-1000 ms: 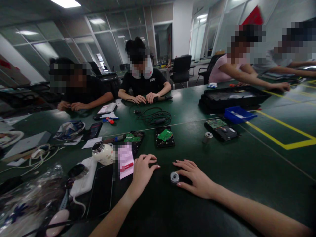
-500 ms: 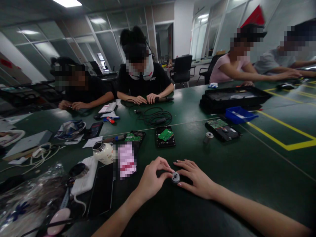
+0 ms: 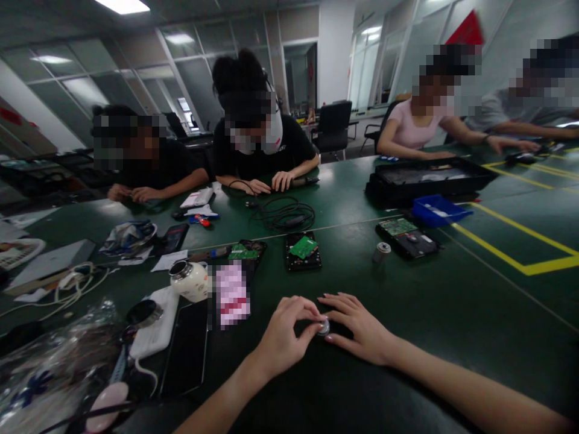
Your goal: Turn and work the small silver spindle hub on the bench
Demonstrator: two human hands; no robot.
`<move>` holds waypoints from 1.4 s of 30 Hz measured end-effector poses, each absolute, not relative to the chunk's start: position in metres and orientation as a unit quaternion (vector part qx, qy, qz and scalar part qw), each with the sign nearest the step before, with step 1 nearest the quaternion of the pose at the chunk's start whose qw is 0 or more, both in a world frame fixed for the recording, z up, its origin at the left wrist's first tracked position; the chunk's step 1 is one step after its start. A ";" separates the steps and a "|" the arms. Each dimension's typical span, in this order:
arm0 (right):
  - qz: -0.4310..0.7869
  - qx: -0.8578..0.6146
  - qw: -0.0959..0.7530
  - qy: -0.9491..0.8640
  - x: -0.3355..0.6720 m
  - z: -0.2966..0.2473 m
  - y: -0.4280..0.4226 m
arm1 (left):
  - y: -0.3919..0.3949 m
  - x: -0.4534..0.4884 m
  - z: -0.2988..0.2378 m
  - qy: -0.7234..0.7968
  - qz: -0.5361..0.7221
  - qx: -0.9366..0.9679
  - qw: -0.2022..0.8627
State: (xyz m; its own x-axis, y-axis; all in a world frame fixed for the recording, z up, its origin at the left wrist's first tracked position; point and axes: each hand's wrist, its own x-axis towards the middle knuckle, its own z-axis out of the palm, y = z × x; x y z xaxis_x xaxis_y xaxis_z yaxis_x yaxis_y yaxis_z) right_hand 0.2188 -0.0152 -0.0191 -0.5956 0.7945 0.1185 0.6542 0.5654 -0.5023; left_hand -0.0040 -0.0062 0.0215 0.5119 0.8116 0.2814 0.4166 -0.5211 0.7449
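A small round silver metal part [image 3: 324, 327] lies on the dark green table [image 3: 434, 313] in front of me. My left hand [image 3: 289, 333] is closed, pinching the part between thumb and fingertips. My right hand [image 3: 359, 328] rests on the table right beside the part, fingers stretched out and curved over a dark object that is mostly hidden beneath them.
Beyond my hands lie open hard drives with green circuit boards [image 3: 303, 249], a silver cylinder [image 3: 380, 251], a white cup [image 3: 190, 280], a black phone [image 3: 186, 346] and cables. A blue bin [image 3: 439, 209] and black case [image 3: 429, 176] stand right. Several people work across the table.
My left hand moved right from the bare table to the silver part and closed its fingers on it. My right hand has stayed put.
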 end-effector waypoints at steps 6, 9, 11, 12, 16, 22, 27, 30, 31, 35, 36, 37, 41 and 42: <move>0.201 -0.415 0.166 -0.871 0.219 -0.022 -0.016 | -0.007 -0.004 0.022 0.342 0.330 0.833 0.283; 0.204 -0.416 0.164 -0.871 0.219 -0.020 -0.016 | -0.006 -0.002 0.019 0.371 0.351 0.821 0.255; 0.208 -0.416 0.164 -0.870 0.219 -0.019 -0.016 | -0.005 -0.001 0.017 0.379 0.358 0.817 0.245; 0.209 -0.417 0.165 -0.869 0.219 -0.019 -0.016 | -0.005 0.000 0.016 0.377 0.361 0.818 0.241; 0.212 -0.418 0.167 -0.867 0.219 -0.018 -0.017 | -0.006 0.001 0.014 0.355 0.377 0.824 0.228; 0.216 -0.418 0.167 -0.867 0.218 -0.017 -0.016 | 0.002 -0.009 0.013 0.416 0.429 0.781 0.183; 0.219 -0.420 0.162 -0.866 0.218 -0.016 -0.017 | 0.026 -0.023 0.000 0.508 0.397 0.746 0.168; 0.221 -0.420 0.163 -0.865 0.219 -0.015 -0.017 | 0.034 -0.026 -0.012 0.530 0.357 0.750 0.173; 0.221 -0.419 0.163 -0.865 0.219 -0.015 -0.017 | 0.034 -0.026 -0.015 0.533 0.346 0.752 0.176; 0.221 -0.421 0.163 -0.864 0.218 -0.015 -0.017 | 0.033 -0.027 -0.022 0.539 0.317 0.758 0.186; 0.223 -0.421 0.163 -0.864 0.218 -0.014 -0.017 | 0.033 -0.027 -0.022 0.540 0.314 0.759 0.187; 0.224 -0.421 0.164 -0.864 0.218 -0.014 -0.017 | 0.033 -0.028 -0.022 0.540 0.311 0.759 0.189; 0.229 -0.418 0.172 -0.862 0.218 -0.014 -0.017 | 0.032 -0.026 -0.016 0.534 0.315 0.758 0.201; 0.229 -0.418 0.173 -0.862 0.218 -0.014 -0.017 | 0.031 -0.024 -0.013 0.529 0.320 0.758 0.207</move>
State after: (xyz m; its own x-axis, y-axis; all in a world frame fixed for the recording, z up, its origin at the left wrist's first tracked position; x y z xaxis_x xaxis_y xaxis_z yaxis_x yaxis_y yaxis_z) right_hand 0.2178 -0.0171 -0.0142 -0.5910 0.7995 0.1077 0.6409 0.5464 -0.5392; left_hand -0.0242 0.0305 -0.0132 0.2346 0.9350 0.2659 0.6701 -0.3537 0.6526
